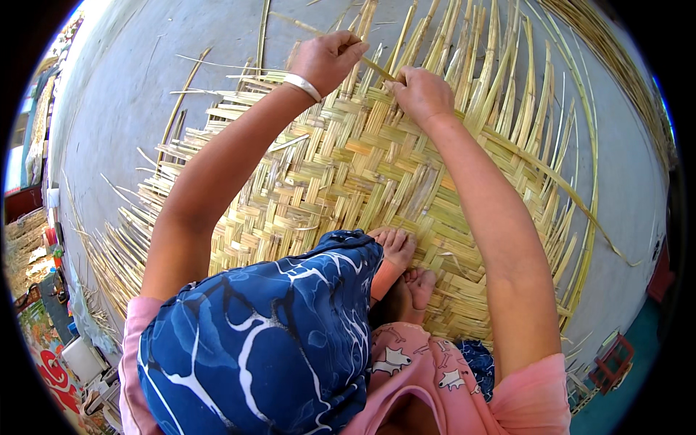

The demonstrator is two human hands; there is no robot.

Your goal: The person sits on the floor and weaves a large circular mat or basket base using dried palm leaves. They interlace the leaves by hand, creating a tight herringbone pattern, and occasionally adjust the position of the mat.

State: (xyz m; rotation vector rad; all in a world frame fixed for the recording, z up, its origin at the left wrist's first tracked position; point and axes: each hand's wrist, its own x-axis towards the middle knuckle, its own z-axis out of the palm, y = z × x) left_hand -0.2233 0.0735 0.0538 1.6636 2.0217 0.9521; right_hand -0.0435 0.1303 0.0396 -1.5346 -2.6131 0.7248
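A half-woven mat of flat, yellow-green split cane strips lies on the grey floor, with long loose strip ends fanning out along its far, left and right edges. Over its far part, my left hand, a pale bangle on the wrist, is closed around a cane strip. My right hand pinches the same strip a short way to the right, close to the weave. The strip is stretched between both hands, and its thin tail sticks out beyond my left fingers. My fingertips are partly hidden behind the knuckles.
My bare feet rest on the mat, below blue patterned cloth over my knee. A long strip trails off the mat's right side. More loose canes lie at the far right. A red frame stands lower right; a white box lower left.
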